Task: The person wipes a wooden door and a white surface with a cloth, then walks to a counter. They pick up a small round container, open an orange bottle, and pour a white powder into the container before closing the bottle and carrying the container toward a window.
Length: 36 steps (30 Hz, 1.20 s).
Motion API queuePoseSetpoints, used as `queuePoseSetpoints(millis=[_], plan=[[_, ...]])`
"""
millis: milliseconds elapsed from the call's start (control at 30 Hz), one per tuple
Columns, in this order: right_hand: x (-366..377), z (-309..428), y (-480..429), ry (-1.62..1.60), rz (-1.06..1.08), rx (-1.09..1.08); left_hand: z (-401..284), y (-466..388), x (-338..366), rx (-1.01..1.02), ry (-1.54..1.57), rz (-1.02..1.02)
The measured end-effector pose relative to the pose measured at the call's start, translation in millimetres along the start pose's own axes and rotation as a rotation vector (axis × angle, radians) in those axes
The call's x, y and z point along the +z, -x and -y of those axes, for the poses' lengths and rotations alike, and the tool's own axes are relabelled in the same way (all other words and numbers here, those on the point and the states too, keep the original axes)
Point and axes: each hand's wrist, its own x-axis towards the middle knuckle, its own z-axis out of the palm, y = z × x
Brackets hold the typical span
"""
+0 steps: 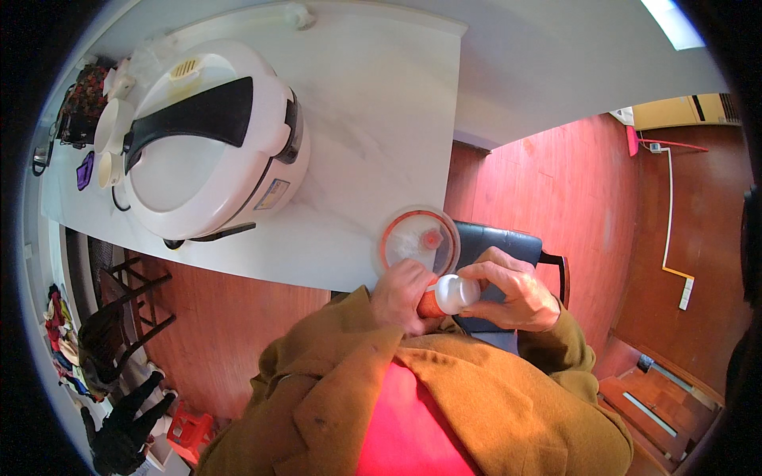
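My left hand (402, 294) is wrapped around an orange-labelled bottle (430, 302), which is tilted with its top towards the right. At that end, the thumb and fingers of my right hand (515, 291) grip the bottle's white cap (461, 293). Just beyond my left hand, at the corner of the white marbled table, stands a round clear plastic container (390, 229) with a red ring around its rim. A small red, round piece (431, 239) shows inside it, along with something whitish that I cannot make out.
A large white electric cooker (220, 196) with a black handle fills the table's left part. Cups (112, 169) and a purple cloth item (85, 171) lie past it. A black chair (500, 235) stands at the right edge. Lower left are a dark chair, a person (128, 422) and a red crate (190, 431).
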Motion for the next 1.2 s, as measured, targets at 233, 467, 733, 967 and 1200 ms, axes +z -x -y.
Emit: queuePoseSetpoints(millis=[233,467,733,967,1200], plan=[[8.4,2.5,-0.4,0.034,-0.055,0.042,0.4,2.1,0.0,0.016,-0.059,-0.08],[8.8,-5.7,-4.3,0.044,-0.005,0.048,-0.9,-0.4,-0.8,-0.016,-0.117,-0.146],[12.5,-6.8,-1.7,0.029,-0.074,0.015,1.3,-2.9,-2.7,0.018,-0.124,-0.154],[14.0,-7.6,3.4,-0.029,-0.11,0.085,3.5,-3.5,-1.7,0.043,-0.142,-0.151],[9.8,-13.3,0.2,0.052,-0.044,0.099,4.5,-6.1,-4.0,0.046,-0.167,-0.106]])
